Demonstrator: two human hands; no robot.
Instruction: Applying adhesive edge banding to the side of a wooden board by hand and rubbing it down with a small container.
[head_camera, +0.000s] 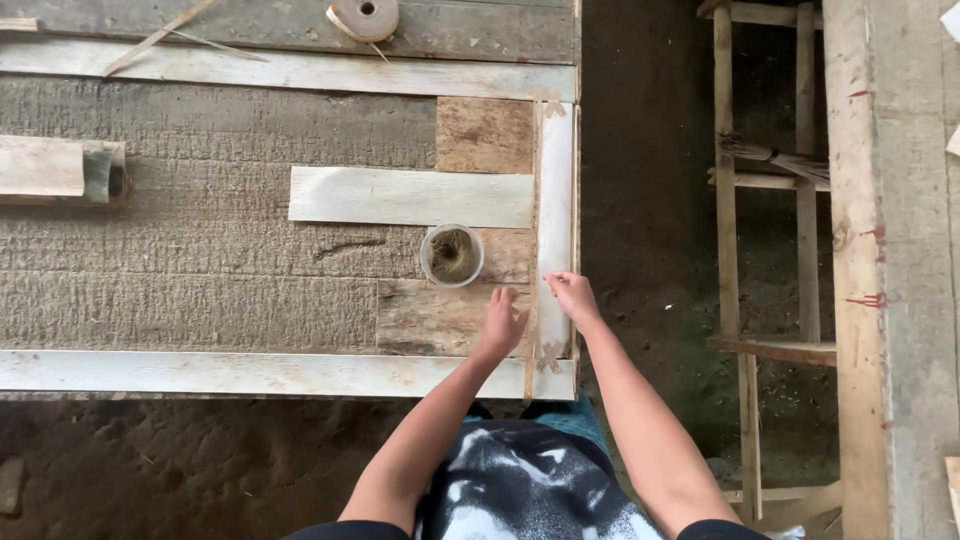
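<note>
Left hand (498, 322) lies flat and open on the counter (200, 290), holding nothing, just pressing next to the thin tape strip (534, 240). Right hand (573, 293) at about 3 o'clock from it is pinched shut on the pale veneer sheet (556, 190) near its lower end. That sheet looks light, floppy and easy to crack, so grabbing the edges seems safest. Small cup (452, 255) sits at 11 o'clock.

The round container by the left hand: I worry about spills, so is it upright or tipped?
Upright: the round container shows its open mouth, with brownish contents inside.
</note>
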